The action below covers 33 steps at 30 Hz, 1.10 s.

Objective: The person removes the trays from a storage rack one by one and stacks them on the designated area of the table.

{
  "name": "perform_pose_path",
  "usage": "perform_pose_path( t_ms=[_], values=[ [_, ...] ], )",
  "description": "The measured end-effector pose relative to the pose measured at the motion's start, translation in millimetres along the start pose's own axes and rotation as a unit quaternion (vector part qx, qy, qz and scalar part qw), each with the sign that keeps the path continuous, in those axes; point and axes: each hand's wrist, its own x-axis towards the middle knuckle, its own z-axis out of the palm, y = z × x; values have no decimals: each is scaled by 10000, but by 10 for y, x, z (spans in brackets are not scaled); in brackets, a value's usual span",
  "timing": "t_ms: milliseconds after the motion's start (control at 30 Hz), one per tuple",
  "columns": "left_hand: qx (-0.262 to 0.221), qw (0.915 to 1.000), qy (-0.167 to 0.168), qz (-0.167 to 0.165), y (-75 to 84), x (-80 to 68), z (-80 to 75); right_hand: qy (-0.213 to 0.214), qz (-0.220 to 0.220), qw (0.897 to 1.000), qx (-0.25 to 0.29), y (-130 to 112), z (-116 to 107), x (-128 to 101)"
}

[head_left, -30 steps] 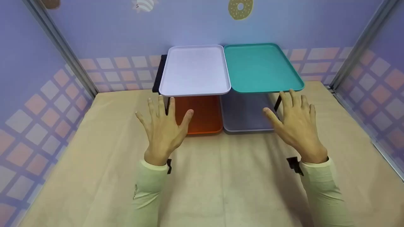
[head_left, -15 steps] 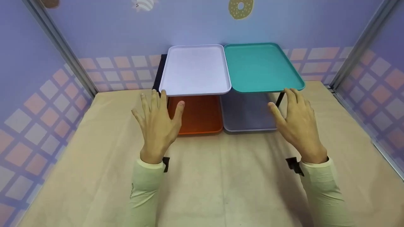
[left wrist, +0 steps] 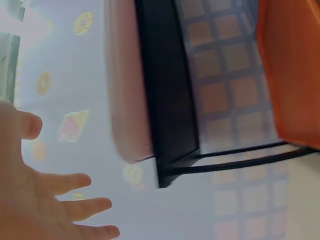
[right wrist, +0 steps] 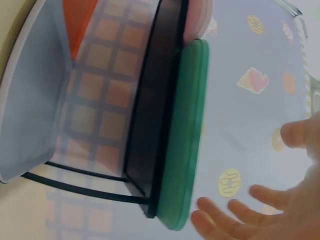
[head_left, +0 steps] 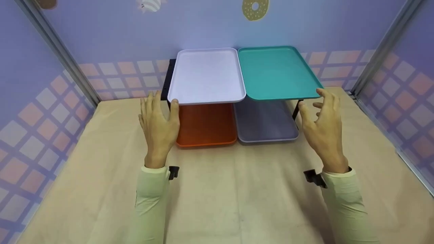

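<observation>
The white tray [head_left: 206, 75] and teal tray [head_left: 276, 72] hide the rear halves of the orange tray [head_left: 206, 127] and grey tray [head_left: 266, 123].

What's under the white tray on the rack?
Under the white tray lies an orange tray on the table, its front part in view. Its rear is covered by the white tray, as is most of the black rack beneath it.

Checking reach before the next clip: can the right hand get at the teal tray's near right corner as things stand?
Probably yes. The right hand is open beside the teal tray, with nothing visible between them.
</observation>
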Motion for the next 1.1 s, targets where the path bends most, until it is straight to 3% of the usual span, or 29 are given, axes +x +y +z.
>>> perform_pose_path(
  t_ms=[167,300,500,667,867,1000,1100],
  values=[
    [-629,9980,75,-73,-124,118,106,144,148,9988,439,47,52,19],
    [-1216,9923,112,-200,-216,219,220,142,599,9944,854,95,103,42],
    [-1875,9805,294,-501,-319,366,363,139,1422,9695,1991,148,202,77],
    [-2206,9727,386,-610,-352,436,396,243,1944,9341,2985,158,270,108],
    [-2411,9681,387,-570,-342,459,376,197,2665,8631,4286,135,304,176],
    [-2574,9647,202,-523,-350,465,393,-127,2752,8279,4886,131,346,221],
    [-2641,9630,77,-526,-377,468,414,-293,2733,8100,5181,123,394,250]
  ],
)
